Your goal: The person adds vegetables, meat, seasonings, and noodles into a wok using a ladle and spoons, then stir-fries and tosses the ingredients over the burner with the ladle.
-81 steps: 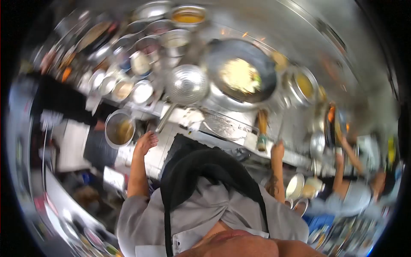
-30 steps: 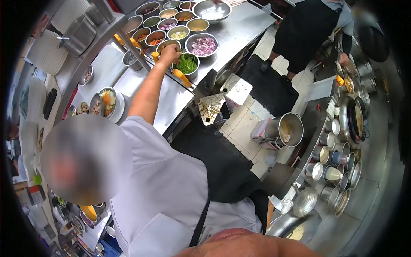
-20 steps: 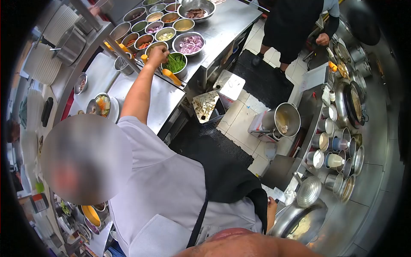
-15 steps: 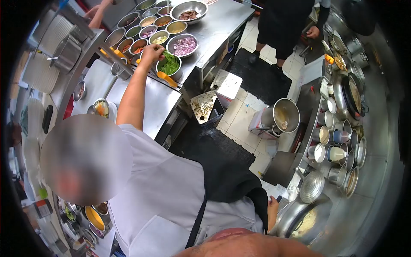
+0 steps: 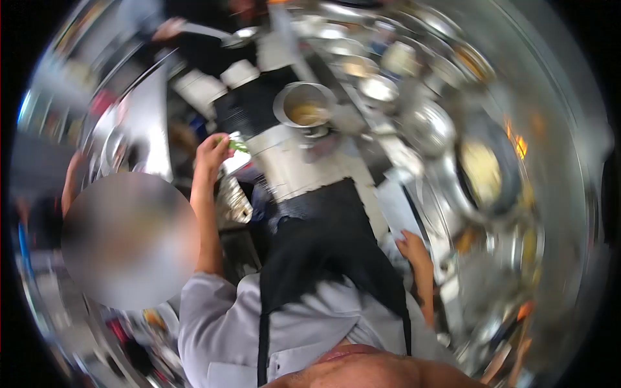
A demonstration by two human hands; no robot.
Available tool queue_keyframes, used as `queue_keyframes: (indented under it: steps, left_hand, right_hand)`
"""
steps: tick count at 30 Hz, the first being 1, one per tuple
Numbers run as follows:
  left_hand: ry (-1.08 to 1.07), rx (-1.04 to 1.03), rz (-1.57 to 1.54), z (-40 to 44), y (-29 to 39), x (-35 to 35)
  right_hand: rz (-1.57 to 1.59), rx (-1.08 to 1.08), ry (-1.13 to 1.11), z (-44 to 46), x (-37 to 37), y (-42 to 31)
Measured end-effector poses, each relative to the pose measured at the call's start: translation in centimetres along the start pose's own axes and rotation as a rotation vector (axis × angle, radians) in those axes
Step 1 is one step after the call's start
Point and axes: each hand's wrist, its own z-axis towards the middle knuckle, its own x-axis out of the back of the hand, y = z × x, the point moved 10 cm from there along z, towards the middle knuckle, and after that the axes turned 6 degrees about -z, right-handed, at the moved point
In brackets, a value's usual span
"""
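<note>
My left hand (image 5: 212,154) is raised in front at the left, its fingers pinched on green leafy vegetables (image 5: 238,145) that stick out to the right. Low at the right, my right hand (image 5: 414,247) is beside a pale flat panel (image 5: 396,202) at the stove's edge. Its fingers are blurred, and whether they grip anything is unclear. A wok (image 5: 506,169) with pale yellow food (image 5: 480,169) is to the right of that hand and farther forward. Above the wok, a round perforated strainer (image 5: 429,127) lies on the stove counter.
A tall pot (image 5: 304,108) with liquid stands ahead. Metal containers (image 5: 377,88) line the stove counter, and flames (image 5: 519,145) show past the wok. A co-worker's hand (image 5: 169,29) holds a large ladle at the top left. Another person's arm (image 5: 72,181) shows at the far left.
The view has swung from the ingredient counter toward the stove and wok. My left hand has left the bowl of greens and come away with some. The co-worker now appears at the top left.
</note>
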Motion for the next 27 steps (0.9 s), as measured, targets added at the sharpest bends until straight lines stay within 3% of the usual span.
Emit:
queue_keyframes:
  steps: [2, 3, 9, 15, 19, 23, 27]
  left_hand:
    - [-0.159, 0.061, -0.065, 0.6, -1.2, -10.4]
    - [-0.266, 0.095, -0.089, 1.3, -2.3, -15.5]
    - [-0.804, 0.072, -0.117, -3.8, 1.3, -46.7]
    - [-1.206, 0.121, -0.273, -12.4, 4.9, -70.8]
    - [-1.349, 0.173, -0.165, -15.2, -1.0, -82.7]
    - [-1.294, 0.121, 0.162, -15.1, -6.7, -90.4]
    - [-1.307, -0.306, 0.385, -16.1, -6.5, -94.3]
  right_hand:
    - [-0.043, 0.03, 0.052, -3.0, 1.3, 0.7]
    - [0.004, -0.112, -0.008, -4.6, 1.8, 1.5]
    - [0.096, -0.273, 0.188, -12.9, 1.8, 8.8]
    - [0.212, -0.579, 0.352, -20.3, 0.1, 11.3]
    - [0.205, -0.742, 0.405, -22.6, -1.8, 11.4]
    - [0.322, -0.872, 0.529, -23.6, -1.6, 9.6]
    - [0.492, -0.956, 0.606, -22.8, -2.0, 8.9]
